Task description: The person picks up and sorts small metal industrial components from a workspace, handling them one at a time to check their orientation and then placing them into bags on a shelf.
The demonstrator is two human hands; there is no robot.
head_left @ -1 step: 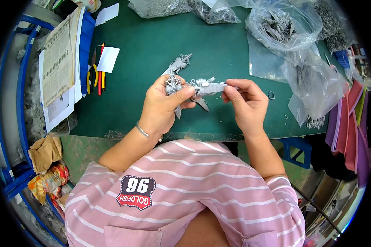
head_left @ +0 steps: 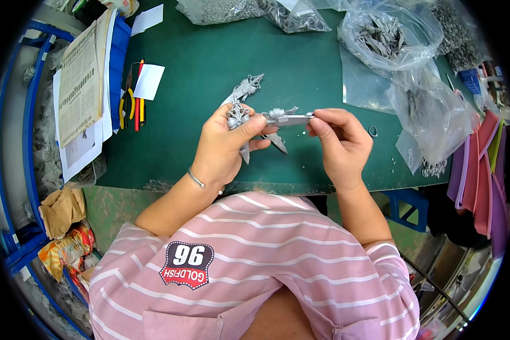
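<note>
While the left hand (head_left: 218, 148) folds closed around a cluster (head_left: 238, 115) of grey metal, thumb pressed over its right side, the right hand (head_left: 345, 148) pinches the far end of a slim blade (head_left: 294, 120) between thumb and forefinger, its other fingers curled loosely. The blade spans the space between the hands, above the middle of the tabletop (head_left: 209, 56) and toward its near edge. Its left end meets the left thumb, and whether it is fastened to the cluster there cannot be told.

Beyond the left fingers juts a winged piece (head_left: 248, 88); below the blade, a second blade (head_left: 277, 143) points toward the near edge. It is unclear whether either is gripped or merely lies there.

Judging by the grip, handling of the blade is under way rather than complete: both hands have it and it is not set down. Plenty of loose parts remain in the open bag (head_left: 379, 37) near the far right corner, and more in the bags (head_left: 221, 10) along the far side. How many pieces are finished does not show. A small ring (head_left: 373, 131) lies just right of the right hand; pliers (head_left: 127, 107) rest by the left edge.
</note>
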